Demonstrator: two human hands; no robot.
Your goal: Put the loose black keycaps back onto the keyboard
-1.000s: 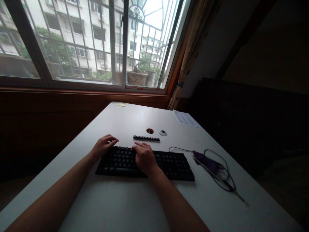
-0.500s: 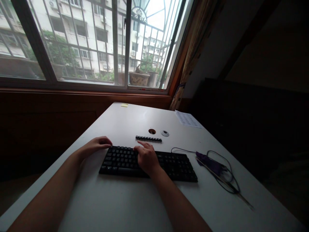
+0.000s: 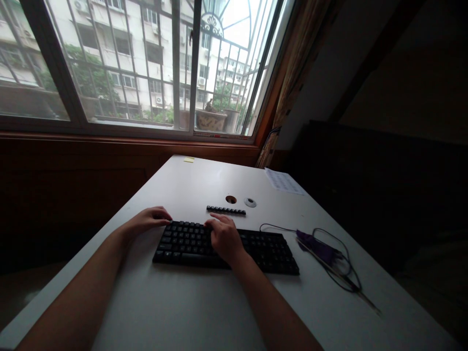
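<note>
We set our left hand (image 3: 148, 218) at the upper-left corner of the black computer keyboard (image 3: 261, 246), thumb and fingertips close together; we could not tell whether they pinched a key. Our right hand (image 3: 225, 236) was over the keyboard's middle, index finger extended, its grip indeterminable. The keyboard lay on the white desk (image 3: 175, 302), nearer us than a row of black keycaps (image 3: 225, 210).

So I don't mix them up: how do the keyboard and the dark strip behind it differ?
The keyboard is longer and deeper than the strip. The keyboard carries several rows of keys; the strip shows one row of blocks. The right hand partly covers the keyboard, while the strip lies uncovered. Both are dark and on the white table.
</note>
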